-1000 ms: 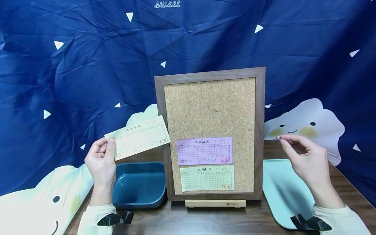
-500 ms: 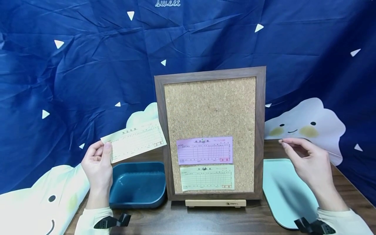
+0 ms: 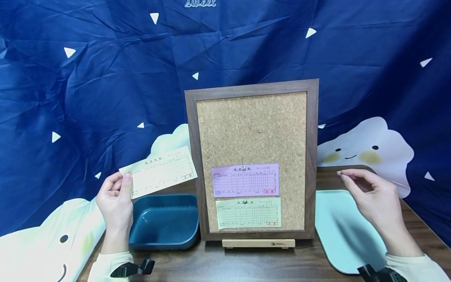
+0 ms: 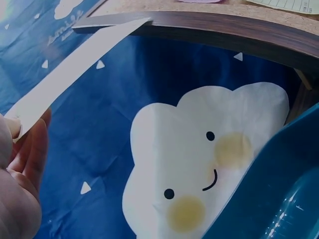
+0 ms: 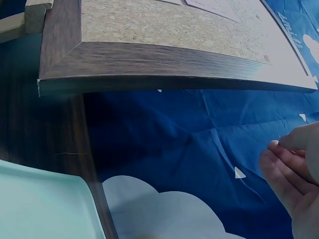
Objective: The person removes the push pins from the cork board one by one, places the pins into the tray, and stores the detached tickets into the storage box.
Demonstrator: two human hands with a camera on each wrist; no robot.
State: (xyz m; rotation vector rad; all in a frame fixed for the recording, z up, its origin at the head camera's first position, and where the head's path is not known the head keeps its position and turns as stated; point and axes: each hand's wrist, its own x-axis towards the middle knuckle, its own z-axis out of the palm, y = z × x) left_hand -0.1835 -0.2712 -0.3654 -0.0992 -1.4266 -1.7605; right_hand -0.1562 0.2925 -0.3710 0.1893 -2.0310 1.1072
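My left hand pinches a pale yellow slip by its left end, holding it in the air left of the cork board and above a blue tub. The slip shows edge-on in the left wrist view, its far tip near the board frame. My right hand hovers right of the board with thumb and forefinger tips pinched together. A tiny pale thing, seemingly a pin, shows at those fingertips. On the board a pink slip and a yellow slip are pinned.
The board stands upright in a small wooden stand on a dark wooden table. A pale green tray lies under my right hand. A blue cloth with cloud faces hangs behind.
My left hand has lowered the loose yellow slip a little and drawn it left, away from the board. My right hand has sunk slightly, still pinched.
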